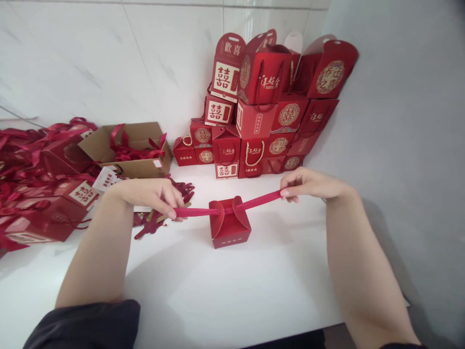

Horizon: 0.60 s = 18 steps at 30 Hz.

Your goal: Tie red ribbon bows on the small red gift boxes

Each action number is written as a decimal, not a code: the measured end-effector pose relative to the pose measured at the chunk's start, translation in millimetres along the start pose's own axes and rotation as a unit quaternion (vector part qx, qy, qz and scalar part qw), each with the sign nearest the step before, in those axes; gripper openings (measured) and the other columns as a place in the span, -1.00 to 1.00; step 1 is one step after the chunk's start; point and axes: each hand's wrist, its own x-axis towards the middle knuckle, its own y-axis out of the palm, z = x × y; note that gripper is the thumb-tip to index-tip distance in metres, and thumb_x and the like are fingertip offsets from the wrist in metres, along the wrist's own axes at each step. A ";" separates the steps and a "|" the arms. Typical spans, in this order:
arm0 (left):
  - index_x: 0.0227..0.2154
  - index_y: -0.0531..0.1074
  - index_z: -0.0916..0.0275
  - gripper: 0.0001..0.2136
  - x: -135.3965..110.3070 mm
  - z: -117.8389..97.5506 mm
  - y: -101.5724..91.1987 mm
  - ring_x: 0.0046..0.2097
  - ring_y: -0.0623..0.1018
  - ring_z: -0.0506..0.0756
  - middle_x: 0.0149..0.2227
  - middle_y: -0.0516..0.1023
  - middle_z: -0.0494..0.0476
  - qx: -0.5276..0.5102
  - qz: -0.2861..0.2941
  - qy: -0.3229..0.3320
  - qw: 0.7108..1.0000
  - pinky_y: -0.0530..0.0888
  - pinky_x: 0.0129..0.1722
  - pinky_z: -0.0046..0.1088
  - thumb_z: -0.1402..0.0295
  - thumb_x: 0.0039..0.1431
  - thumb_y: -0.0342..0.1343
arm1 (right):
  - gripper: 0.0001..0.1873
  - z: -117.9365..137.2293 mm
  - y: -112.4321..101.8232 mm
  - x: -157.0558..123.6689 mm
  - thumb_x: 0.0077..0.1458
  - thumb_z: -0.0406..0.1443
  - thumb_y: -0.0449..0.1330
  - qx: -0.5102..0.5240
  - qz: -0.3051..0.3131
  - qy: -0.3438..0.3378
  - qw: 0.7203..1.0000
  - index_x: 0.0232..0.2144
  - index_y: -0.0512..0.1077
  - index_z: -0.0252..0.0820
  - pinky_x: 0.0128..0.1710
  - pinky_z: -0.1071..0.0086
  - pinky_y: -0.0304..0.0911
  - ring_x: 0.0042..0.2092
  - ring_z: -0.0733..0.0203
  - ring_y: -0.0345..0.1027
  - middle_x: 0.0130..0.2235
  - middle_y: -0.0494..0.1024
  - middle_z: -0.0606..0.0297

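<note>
A small red gift box (230,228) stands upright on the white table in front of me, its curved flaps drawn together at the top. A crimson ribbon (258,199) passes through the top flaps and stretches out to both sides. My left hand (160,198) pinches the ribbon's left end, left of the box. To the right and slightly higher, my right hand (308,184) grips the other end between thumb and fingers. Both hands are closed and apart from the box itself. The ribbon looks taut, and no knot can be made out.
Stacked red gift boxes (257,121) rise against the wall at the back. An open cardboard carton (141,167) holds several ribbons. Beribboned red boxes (43,208) crowd the left side, and dark red tags (150,227) lie near my left hand. A grey surface (410,160) borders the right.
</note>
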 end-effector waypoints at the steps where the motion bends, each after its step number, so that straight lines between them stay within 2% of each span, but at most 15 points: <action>1: -0.61 0.62 0.15 -0.92 -1.0 -2.6 -2.5 -0.35 0.59 0.15 -0.31 0.65 0.22 -0.012 0.037 -0.004 0.999 0.52 -0.34 -0.43 0.31 -0.11 0.32 | -0.74 2.7 -1.3 -4.3 0.00 -0.13 0.29 0.000 -0.047 -0.012 0.999 -0.49 0.52 -0.24 -0.41 0.45 0.19 -0.47 0.36 0.29 -0.55 0.46 0.37; 2: -0.59 0.63 0.15 -0.90 -0.9 -4.5 -4.4 -0.29 0.60 0.19 -0.18 0.63 0.25 -0.028 0.083 -0.010 0.996 0.53 -0.29 -0.39 0.30 -0.05 0.28 | -0.75 5.4 -1.7 -7.6 -0.03 -0.14 0.31 0.007 -0.096 -0.028 0.995 -0.50 0.50 -0.23 -0.39 0.44 0.19 -0.45 0.35 0.30 -0.53 0.47 0.37; 3: -0.58 0.63 0.14 -0.87 0.1 -5.7 -5.5 -0.25 0.61 0.22 -0.08 0.59 0.27 -0.048 0.096 -0.004 0.994 0.53 -0.27 -0.35 0.28 -0.02 0.25 | -0.76 8.0 -1.2 -9.5 -0.04 -0.15 0.33 0.020 -0.145 -0.046 0.988 -0.51 0.49 -0.22 -0.39 0.44 0.19 -0.43 0.34 0.30 -0.51 0.47 0.37; 5: -0.54 0.64 0.13 -0.86 4.6 -5.6 -4.2 -0.22 0.61 0.26 0.01 0.53 0.29 -0.080 0.049 0.039 0.995 0.54 -0.28 -0.28 0.23 0.00 0.24 | -0.78 13.6 2.6 -9.4 -0.06 -0.17 0.36 0.068 -0.231 -0.085 0.967 -0.50 0.48 -0.20 -0.41 0.44 0.17 -0.44 0.35 0.29 -0.51 0.47 0.37; 6: -0.51 0.65 0.12 -0.85 7.5 -4.8 -1.9 -0.20 0.61 0.29 -0.01 0.55 0.31 -0.091 0.020 0.066 0.993 0.54 -0.26 -0.23 0.21 -0.02 0.24 | -0.79 16.7 5.5 -7.5 -0.06 -0.18 0.36 0.098 -0.264 -0.104 0.954 -0.50 0.47 -0.19 -0.43 0.45 0.16 -0.45 0.36 0.28 -0.51 0.46 0.38; 9: -0.47 0.65 0.11 -0.78 15.4 -4.2 7.1 -0.17 0.60 0.35 -0.25 0.64 0.33 -0.144 -0.084 0.147 0.975 0.52 -0.18 -0.10 0.10 -0.05 0.24 | -0.80 27.2 15.8 1.2 -0.05 -0.20 0.35 0.180 -0.314 -0.150 0.920 -0.50 0.43 -0.17 -0.50 0.45 0.13 -0.50 0.38 0.25 -0.53 0.43 0.40; 11: -0.49 0.64 0.12 -0.67 18.1 -9.1 11.0 -0.25 0.62 0.33 -0.38 0.64 0.29 -0.218 -0.174 0.186 0.942 0.53 -0.19 -0.07 -0.03 -0.09 0.21 | -0.82 34.5 22.0 6.3 -0.06 -0.23 0.36 0.215 -0.331 -0.175 0.902 -0.47 0.43 -0.16 -0.52 0.45 0.14 -0.51 0.38 0.25 -0.53 0.42 0.41; 13: -0.47 0.63 0.13 -0.64 19.8 -20.1 12.7 -0.28 0.62 0.28 -0.38 0.64 0.23 -0.283 -0.281 0.208 0.893 0.55 -0.20 -0.09 -0.07 -0.10 0.21 | -0.84 41.1 27.3 9.6 -0.06 -0.26 0.36 0.240 -0.361 -0.201 0.879 -0.45 0.43 -0.13 -0.52 0.46 0.16 -0.52 0.40 0.24 -0.53 0.40 0.43; 16: -0.43 0.59 0.15 -0.86 25.8 -45.4 18.8 -0.23 0.63 0.17 -0.34 0.63 0.10 -0.304 -0.431 0.218 0.822 0.56 -0.13 -0.21 0.22 -0.03 0.27 | -0.86 48.2 36.2 13.6 -0.02 -0.24 0.33 0.254 -0.420 -0.227 0.841 -0.47 0.42 -0.11 -0.50 0.47 0.21 -0.52 0.41 0.26 -0.52 0.39 0.45; 18: -0.41 0.56 0.17 -0.91 34.6 -62.1 30.5 -0.25 0.63 0.10 -0.37 0.62 0.04 -0.298 -0.483 0.204 0.798 0.57 -0.14 -0.33 0.40 -0.05 0.29 | -0.86 51.0 44.8 18.1 0.01 -0.21 0.31 0.247 -0.439 -0.224 0.834 -0.48 0.44 -0.11 -0.48 0.46 0.26 -0.52 0.40 0.28 -0.51 0.42 0.43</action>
